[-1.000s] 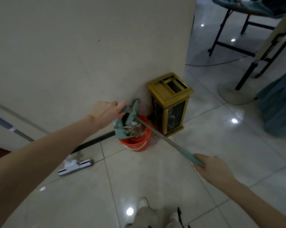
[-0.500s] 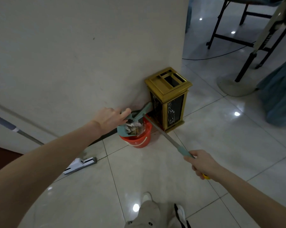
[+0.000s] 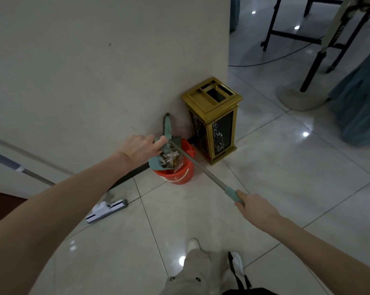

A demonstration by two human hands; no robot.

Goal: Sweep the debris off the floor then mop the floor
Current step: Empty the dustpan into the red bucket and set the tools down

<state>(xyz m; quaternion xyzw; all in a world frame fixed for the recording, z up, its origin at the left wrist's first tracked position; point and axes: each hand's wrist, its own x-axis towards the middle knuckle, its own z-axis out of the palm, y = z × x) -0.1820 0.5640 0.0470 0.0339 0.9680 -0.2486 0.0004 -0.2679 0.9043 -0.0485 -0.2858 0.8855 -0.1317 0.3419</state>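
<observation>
My left hand grips the rim of a teal dustpan, tilted over a red bucket by the wall. Debris of wrappers and scraps lies in the pan, right above the bucket's mouth. From the pan a long metal handle slants toward me. My right hand is closed on its teal grip. A flat mop lies on the floor at the left, with its pole leaning along the wall.
A gold and black bin stands right of the bucket at the wall's corner. Black table legs, a cable and blue cloth fill the far right. My shoes show at the bottom on glossy tiles.
The dustpan has tipped further over the red bucket, and its upper blade now stands up against the wall. My right hand has drawn back along the handle toward me.
</observation>
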